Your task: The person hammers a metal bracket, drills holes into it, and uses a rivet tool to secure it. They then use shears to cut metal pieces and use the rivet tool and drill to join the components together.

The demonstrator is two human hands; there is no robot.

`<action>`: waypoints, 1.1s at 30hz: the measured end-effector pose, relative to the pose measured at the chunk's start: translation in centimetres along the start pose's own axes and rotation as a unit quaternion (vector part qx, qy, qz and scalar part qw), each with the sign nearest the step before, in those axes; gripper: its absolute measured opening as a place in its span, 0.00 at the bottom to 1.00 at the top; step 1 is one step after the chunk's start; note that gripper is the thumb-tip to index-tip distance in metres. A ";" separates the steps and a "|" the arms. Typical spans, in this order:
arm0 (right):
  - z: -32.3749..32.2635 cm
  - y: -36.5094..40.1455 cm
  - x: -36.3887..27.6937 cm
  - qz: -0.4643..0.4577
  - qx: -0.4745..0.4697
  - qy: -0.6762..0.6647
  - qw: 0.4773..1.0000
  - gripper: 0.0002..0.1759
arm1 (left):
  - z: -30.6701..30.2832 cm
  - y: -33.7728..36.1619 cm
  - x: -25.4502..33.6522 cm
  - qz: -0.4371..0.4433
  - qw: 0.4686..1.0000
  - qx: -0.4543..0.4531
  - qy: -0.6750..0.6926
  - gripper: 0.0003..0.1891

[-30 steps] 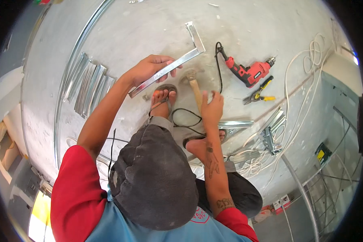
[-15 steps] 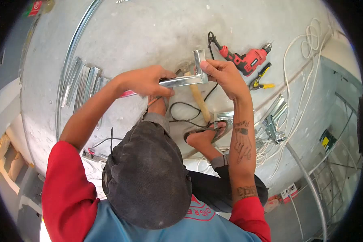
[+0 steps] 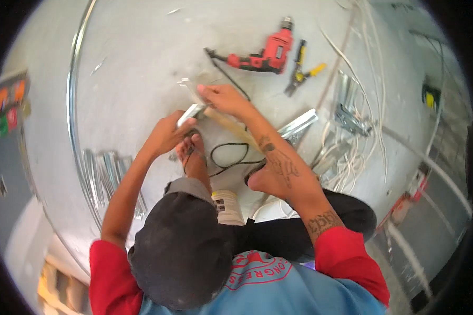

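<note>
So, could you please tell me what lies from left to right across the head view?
First the curved metal track → stack of metal channels → left hand gripping the metal strip → red drill → yellow-handled snips → metal brackets.

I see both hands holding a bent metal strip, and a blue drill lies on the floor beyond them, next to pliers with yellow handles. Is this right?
Not quite. The drill is red, not blue, as the head view shows. The rest holds: the left hand and the right hand grip the bent metal strip, and the drill lies on the floor beyond them, next to the pliers with yellow handles.
</note>
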State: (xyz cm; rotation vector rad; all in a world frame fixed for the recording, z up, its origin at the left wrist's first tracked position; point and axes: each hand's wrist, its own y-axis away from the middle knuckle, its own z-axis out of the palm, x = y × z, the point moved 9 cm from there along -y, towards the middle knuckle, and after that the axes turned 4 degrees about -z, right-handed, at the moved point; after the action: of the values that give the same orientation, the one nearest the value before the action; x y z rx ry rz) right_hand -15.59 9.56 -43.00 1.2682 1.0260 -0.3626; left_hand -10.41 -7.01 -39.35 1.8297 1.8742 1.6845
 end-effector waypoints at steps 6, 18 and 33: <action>-14.7 6.2 4.0 -0.086 0.349 0.117 0.926 0.21 | -2.3 -5.3 -4.1 -0.009 0.948 0.266 -0.176 0.25; -25.2 24.0 17.9 0.123 0.691 0.161 0.694 0.15 | -4.0 -1.8 -0.5 0.023 0.843 0.488 -0.226 0.32; -14.3 -5.0 12.0 0.009 0.300 -0.664 0.685 0.34 | -7.7 -6.8 -2.2 0.078 0.886 0.286 -0.356 0.58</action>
State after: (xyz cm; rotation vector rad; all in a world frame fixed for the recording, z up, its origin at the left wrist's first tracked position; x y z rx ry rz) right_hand -18.96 24.41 -54.85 1.1243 -0.4354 -1.4276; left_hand -19.48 -11.59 -42.10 2.3748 1.9832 0.3091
